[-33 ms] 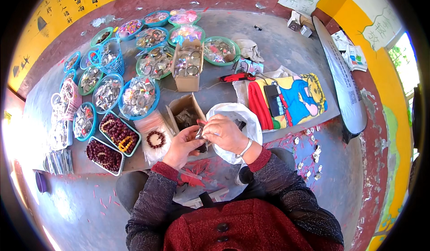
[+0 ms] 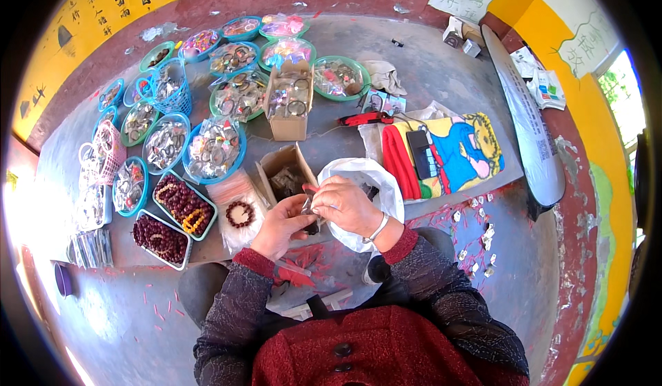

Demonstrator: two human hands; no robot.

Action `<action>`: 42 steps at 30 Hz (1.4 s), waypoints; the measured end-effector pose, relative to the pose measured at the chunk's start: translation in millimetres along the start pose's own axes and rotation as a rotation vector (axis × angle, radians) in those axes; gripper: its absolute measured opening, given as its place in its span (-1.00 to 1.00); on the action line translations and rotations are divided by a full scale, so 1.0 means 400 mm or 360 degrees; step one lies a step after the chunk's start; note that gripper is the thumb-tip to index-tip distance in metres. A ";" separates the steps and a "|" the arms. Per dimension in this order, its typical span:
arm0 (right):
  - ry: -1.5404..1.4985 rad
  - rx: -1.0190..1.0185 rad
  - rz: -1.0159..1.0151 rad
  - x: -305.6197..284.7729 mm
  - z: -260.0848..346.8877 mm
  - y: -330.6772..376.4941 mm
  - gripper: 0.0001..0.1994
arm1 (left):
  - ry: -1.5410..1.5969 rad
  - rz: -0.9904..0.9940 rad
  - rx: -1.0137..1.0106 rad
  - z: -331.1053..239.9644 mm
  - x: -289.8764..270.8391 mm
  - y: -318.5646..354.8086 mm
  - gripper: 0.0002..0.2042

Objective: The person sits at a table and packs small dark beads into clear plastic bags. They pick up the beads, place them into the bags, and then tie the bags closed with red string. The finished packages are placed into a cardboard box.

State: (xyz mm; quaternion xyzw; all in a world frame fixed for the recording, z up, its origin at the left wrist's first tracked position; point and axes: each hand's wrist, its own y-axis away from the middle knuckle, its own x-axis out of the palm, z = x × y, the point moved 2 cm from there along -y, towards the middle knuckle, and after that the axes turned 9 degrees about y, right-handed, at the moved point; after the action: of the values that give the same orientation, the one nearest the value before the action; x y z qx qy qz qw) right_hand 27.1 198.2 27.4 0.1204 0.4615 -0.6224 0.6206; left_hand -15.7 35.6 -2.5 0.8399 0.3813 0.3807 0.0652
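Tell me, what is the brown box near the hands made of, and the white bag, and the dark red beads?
The open box looks like plain cardboard: dull brown, with folded flaps. The white bag seems thin plastic film: it crinkles and shines softly. The dark red beads in their tray are round and slightly glossy, perhaps polished wood or plastic; the picture cannot settle which.

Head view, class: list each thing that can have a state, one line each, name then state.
Left hand: grip on a small item, hidden.
Right hand: pinching the same item.
White plastic bag: open.
Near cardboard box: flaps open.
Far cardboard box: open, filled.
Bead bracelet: lying flat.
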 end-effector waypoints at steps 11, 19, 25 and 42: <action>-0.0779 0.0659 -0.0221 0.007 0.002 0.003 -0.59 | 0.0323 0.0018 0.0099 0.022 -0.013 -0.009 -0.77; -0.1475 0.1037 0.0145 0.091 -0.020 0.030 -0.61 | 0.0438 0.0028 0.0284 0.023 -0.012 -0.003 -0.79; -0.1420 0.0997 -0.0037 0.091 -0.032 0.033 -0.70 | 0.0292 0.0055 0.0262 0.021 -0.002 -0.001 -0.78; -0.1350 0.1221 -0.0232 0.086 -0.034 0.040 -0.83 | 0.0285 -0.0148 0.0413 0.031 -0.009 -0.006 -0.76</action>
State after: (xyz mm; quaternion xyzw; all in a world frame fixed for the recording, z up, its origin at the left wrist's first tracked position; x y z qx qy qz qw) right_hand 28.6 188.4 -12.0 0.0446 -0.0792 -0.7803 0.6188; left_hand -9.9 37.0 -14.3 0.7854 0.4701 0.3981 -0.0604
